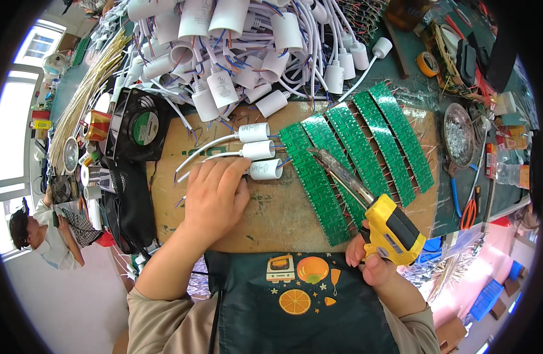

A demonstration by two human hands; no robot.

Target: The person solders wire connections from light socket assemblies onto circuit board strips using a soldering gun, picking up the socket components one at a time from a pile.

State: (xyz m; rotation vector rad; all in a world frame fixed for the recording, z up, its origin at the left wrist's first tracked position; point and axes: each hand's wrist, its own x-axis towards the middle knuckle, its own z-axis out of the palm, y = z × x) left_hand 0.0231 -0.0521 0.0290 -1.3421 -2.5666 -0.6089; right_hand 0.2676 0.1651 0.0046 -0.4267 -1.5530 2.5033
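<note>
My right hand (372, 259) is wrapped round the handle of a yellow and black soldering gun (395, 231). Its metal tip points up and left, over the leftmost green circuit board strips (316, 183). Curled fingers of my left hand (215, 192) are at the cable end of a white cylindrical lamp holder (265, 169), the nearest of three lying in a column. Above it are the middle lamp holder (258, 150) and the far one (253, 132), with white cables running left. Thin blue and brown wires stick out of their right ends, close to the left strip.
A large heap of white cabled holders (224, 88) covers the back. The brown work board (259, 227) lies before me. At left stands a black fan (140, 127); at right are a metal dish (459, 134), orange-handled scissors (469, 212) and orange tape (427, 64). Another person (50, 236) sits far left.
</note>
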